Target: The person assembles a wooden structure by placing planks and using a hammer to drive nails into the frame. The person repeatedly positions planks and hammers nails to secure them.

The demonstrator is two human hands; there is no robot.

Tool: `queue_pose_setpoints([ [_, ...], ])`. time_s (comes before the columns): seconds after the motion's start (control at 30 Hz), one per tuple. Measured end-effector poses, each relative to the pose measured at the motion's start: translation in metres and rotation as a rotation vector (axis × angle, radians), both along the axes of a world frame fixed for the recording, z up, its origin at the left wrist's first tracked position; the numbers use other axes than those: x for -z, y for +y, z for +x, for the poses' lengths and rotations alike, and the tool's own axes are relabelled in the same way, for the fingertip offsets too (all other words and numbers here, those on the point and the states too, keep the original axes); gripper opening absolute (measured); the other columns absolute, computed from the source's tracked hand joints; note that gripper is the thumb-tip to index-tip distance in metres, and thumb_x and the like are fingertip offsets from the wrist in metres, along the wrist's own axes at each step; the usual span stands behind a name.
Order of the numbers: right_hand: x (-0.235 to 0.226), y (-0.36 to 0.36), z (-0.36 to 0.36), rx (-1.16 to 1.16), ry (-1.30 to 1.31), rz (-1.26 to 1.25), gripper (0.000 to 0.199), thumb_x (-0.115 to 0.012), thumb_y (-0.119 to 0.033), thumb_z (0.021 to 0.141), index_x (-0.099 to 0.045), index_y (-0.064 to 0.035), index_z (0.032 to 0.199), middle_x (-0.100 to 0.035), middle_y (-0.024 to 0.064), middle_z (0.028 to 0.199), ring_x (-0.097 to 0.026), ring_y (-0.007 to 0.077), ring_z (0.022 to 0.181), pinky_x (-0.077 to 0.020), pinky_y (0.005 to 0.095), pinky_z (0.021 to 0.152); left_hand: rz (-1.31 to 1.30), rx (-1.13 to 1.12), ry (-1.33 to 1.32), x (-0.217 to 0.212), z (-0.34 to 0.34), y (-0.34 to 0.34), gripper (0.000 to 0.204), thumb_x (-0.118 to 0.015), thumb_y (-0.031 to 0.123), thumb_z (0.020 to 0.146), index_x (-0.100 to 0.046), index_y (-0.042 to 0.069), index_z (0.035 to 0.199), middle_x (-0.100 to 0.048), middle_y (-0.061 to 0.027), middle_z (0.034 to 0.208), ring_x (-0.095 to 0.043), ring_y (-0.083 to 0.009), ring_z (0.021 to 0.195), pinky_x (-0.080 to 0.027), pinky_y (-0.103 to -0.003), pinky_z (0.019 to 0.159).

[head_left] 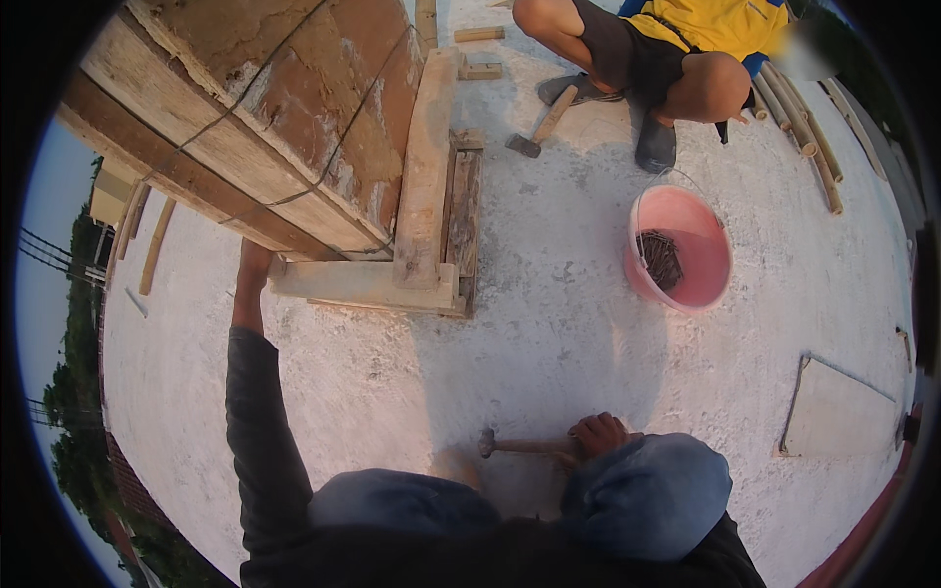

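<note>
My left hand (pixel 253 276) reaches far forward on an outstretched arm and rests against the base of a tall wooden formwork column (pixel 265 118), beside a pale timber frame (pixel 368 284) lying on the concrete. Its fingers are hidden behind the boards. My right hand (pixel 598 434) is close to my knee and grips the wooden handle of a hammer (pixel 520 446), whose metal head lies on the concrete to the left.
A pink bucket (pixel 686 284) holding dark nails stands to the right. Another person (pixel 676 49) squats at the top, with a second hammer (pixel 539 127) lying near their feet. Bamboo poles (pixel 809 127) lie at the upper right, a flat board (pixel 838 412) at the right.
</note>
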State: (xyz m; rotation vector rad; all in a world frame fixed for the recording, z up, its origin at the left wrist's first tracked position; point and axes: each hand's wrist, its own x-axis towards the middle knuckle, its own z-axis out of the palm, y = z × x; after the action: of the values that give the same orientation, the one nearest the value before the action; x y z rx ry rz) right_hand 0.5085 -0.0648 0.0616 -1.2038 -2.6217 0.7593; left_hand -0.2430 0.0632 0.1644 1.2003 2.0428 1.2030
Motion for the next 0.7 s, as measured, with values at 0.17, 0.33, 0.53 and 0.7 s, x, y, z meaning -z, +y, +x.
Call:
queue_pose_setpoints([
  [0.17,0.004,0.001,0.004,-0.025,0.033,-0.020,0.045,-0.087,-0.050,0.087,-0.075,-0.0129,0.110,-0.069,0.0071,0.112,-0.064,0.0315,0.107,-0.0559,0.0463,0.095,0.104,0.011,0.087,0.006,-0.013,-0.008,0.064,-0.070,0.032,0.105,-0.053,-0.001,0.157,-0.063,-0.0122,0.153,-0.059,-0.0221,0.136,-0.049,-0.038,0.112],
  [0.33,0.005,0.003,0.002,-0.006,0.023,-0.014,0.046,-0.088,-0.050,0.084,-0.074,-0.0130,0.106,-0.068,0.0072,0.111,-0.063,0.0322,0.106,-0.0552,0.0477,0.090,0.007,-0.080,0.014,0.012,-0.025,-0.005,0.064,-0.072,0.032,0.105,-0.053,0.001,0.157,-0.063,-0.0123,0.152,-0.060,-0.0228,0.135,-0.050,-0.039,0.111],
  [0.53,0.006,0.004,0.005,-0.030,0.072,0.008,0.044,-0.088,-0.050,0.084,-0.073,-0.0129,0.103,-0.068,0.0069,0.110,-0.062,0.0325,0.106,-0.0549,0.0490,0.091,0.089,-0.010,0.220,0.008,-0.018,-0.011,0.067,-0.074,0.034,0.103,-0.053,0.001,0.158,-0.062,-0.0118,0.153,-0.060,-0.0227,0.135,-0.050,-0.038,0.112],
  [0.7,0.006,0.001,-0.001,0.026,0.023,-0.033,0.044,-0.089,-0.047,0.084,-0.074,-0.0124,0.107,-0.068,0.0064,0.110,-0.062,0.0320,0.107,-0.0544,0.0497,0.094,-0.055,-0.188,0.005,-0.002,-0.008,-0.005,0.070,-0.075,0.037,0.102,-0.053,0.003,0.157,-0.063,-0.0105,0.151,-0.061,-0.0221,0.132,-0.051,-0.039,0.109],
])
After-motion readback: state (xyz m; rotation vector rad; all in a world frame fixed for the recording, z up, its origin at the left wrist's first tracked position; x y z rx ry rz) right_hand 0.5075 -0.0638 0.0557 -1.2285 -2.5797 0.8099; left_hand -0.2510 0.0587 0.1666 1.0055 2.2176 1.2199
